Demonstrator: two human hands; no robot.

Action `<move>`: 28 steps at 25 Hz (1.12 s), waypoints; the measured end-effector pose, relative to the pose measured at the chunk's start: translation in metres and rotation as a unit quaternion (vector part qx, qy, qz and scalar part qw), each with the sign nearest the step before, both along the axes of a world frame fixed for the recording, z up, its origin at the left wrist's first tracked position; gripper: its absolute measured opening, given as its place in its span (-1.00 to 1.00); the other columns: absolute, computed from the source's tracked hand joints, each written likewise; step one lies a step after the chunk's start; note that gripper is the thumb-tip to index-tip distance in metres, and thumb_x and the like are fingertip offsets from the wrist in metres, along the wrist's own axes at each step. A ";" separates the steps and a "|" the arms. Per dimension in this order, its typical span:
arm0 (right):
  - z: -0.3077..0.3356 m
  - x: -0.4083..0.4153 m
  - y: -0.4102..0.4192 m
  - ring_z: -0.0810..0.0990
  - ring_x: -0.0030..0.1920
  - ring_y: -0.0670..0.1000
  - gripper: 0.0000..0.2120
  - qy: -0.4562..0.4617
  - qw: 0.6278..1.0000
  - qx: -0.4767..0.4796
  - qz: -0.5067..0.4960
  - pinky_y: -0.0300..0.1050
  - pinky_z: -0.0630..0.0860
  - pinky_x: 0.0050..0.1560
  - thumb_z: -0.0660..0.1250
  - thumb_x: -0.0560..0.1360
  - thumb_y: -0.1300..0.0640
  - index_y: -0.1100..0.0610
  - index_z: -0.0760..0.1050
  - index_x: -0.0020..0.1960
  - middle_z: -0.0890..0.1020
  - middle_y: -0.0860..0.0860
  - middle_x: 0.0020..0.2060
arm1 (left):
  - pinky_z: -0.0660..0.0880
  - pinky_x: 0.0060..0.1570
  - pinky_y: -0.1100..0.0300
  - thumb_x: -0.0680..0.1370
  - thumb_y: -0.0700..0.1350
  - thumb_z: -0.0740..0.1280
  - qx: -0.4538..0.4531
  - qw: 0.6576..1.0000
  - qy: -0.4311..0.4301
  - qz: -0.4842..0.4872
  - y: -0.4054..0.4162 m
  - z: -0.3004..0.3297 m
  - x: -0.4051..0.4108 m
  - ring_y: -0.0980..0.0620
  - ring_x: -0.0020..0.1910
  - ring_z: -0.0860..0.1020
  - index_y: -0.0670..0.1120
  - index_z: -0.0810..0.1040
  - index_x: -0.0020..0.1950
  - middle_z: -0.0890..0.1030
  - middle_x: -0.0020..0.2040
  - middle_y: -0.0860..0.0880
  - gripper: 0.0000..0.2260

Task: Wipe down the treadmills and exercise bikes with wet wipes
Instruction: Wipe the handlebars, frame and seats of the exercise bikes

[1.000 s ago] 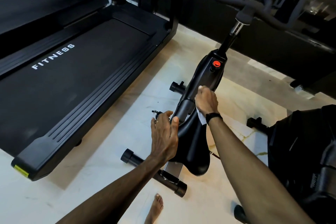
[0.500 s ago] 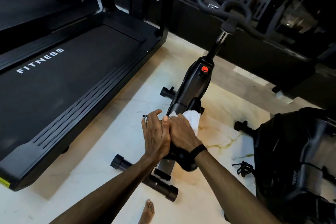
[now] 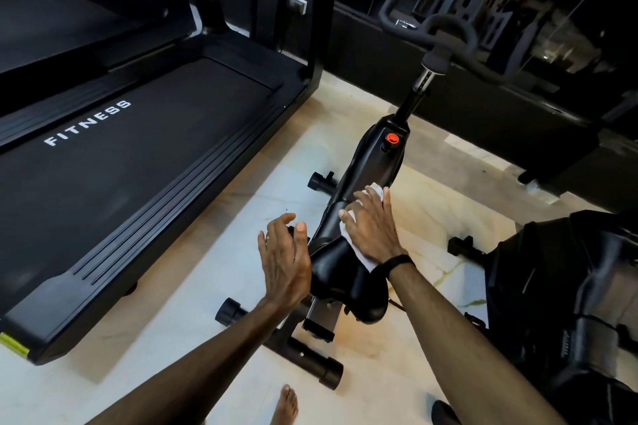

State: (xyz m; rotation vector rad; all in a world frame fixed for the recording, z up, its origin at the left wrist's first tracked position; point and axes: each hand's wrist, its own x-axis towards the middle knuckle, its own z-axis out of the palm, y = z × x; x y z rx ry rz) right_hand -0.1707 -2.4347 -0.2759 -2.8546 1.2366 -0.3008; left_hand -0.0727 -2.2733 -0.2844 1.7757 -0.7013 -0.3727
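glossy black bike saddle [image 3: 340, 272], matt treadmill belt [image 3: 138, 162]

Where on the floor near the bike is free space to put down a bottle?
The pale marble floor between the black treadmill and the black exercise bike is bare. So is the strip between this bike and the dark machine on the right. It is crowded around the bike's rear foot bar, where a bare foot stands.
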 end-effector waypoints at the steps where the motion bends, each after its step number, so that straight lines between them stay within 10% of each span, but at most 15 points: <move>1: -0.005 -0.001 0.009 0.38 0.38 0.10 -0.54 0.008 1.000 -0.001 0.021 0.26 -0.01 0.54 0.04 0.60 -0.11 0.13 0.63 -0.03 0.59 0.05 0.13 | 0.17 0.44 -0.21 0.63 0.18 -0.08 0.001 1.000 0.008 0.013 0.003 -0.001 0.003 0.23 0.12 0.33 -0.09 0.42 0.26 0.45 0.14 0.09 -0.52; 8: 0.012 0.005 0.085 0.48 -0.16 0.00 -0.54 0.044 0.991 0.003 0.130 0.03 0.29 0.32 -0.06 0.66 0.02 0.10 0.51 -0.21 0.60 0.00 -0.24 | 0.21 0.41 -0.22 0.61 0.22 -0.10 0.008 0.997 0.056 0.043 0.004 -0.008 0.012 0.00 0.15 0.44 -0.10 0.44 0.22 0.53 0.14 -0.05 -0.48; 11: 0.009 0.011 0.110 0.39 -0.25 0.04 -0.76 0.024 0.984 0.020 0.178 0.05 0.40 0.07 0.19 0.55 0.08 0.13 0.48 -0.24 0.51 0.03 -0.34 | 0.23 0.40 -0.18 0.58 0.26 -0.10 0.000 0.995 0.087 0.045 -0.002 -0.005 0.009 0.02 0.14 0.41 -0.09 0.45 0.22 0.49 0.12 0.02 -0.45; 14: -0.004 0.004 0.124 0.48 0.02 0.10 -0.75 0.066 0.970 -0.048 0.231 0.08 0.35 0.32 0.29 0.57 0.05 0.19 0.60 0.10 0.58 0.08 -0.08 | 0.28 0.36 -0.17 0.57 0.29 -0.10 -0.012 0.994 0.100 0.043 -0.006 0.001 0.006 -0.01 0.16 0.41 -0.07 0.45 0.24 0.46 0.12 0.06 -0.42; 19: 0.000 -0.040 0.124 0.20 0.54 0.20 -0.47 0.138 0.944 -0.147 0.260 0.20 0.14 0.54 0.09 0.61 0.17 0.20 0.15 0.56 0.25 0.21 0.53 | 0.26 0.39 -0.20 0.59 0.25 -0.09 -0.025 0.993 0.110 0.038 -0.008 0.006 0.008 0.05 0.10 0.40 -0.06 0.44 0.19 0.47 0.09 0.05 -0.50; 23: -0.004 -0.075 0.121 0.03 0.60 0.17 -0.22 0.126 0.970 -0.121 0.167 0.19 0.16 0.53 0.28 0.49 0.25 0.19 0.01 0.62 0.13 0.17 0.59 | 0.26 0.38 -0.18 0.58 0.24 -0.10 -0.017 0.994 0.104 0.023 -0.010 0.004 0.003 0.07 0.06 0.38 0.03 0.39 0.11 0.46 0.05 0.06 -0.60; 28: -0.015 -0.090 0.136 0.08 0.60 0.09 -0.43 0.002 0.993 -0.080 0.083 0.15 0.20 0.52 0.07 0.70 -0.05 0.24 0.12 0.60 0.16 0.11 0.59 | 0.23 0.39 -0.15 0.57 0.26 -0.13 -0.012 0.996 0.088 0.000 -0.017 -0.001 -0.004 0.06 0.06 0.39 -0.02 0.42 0.12 0.48 0.05 0.04 -0.51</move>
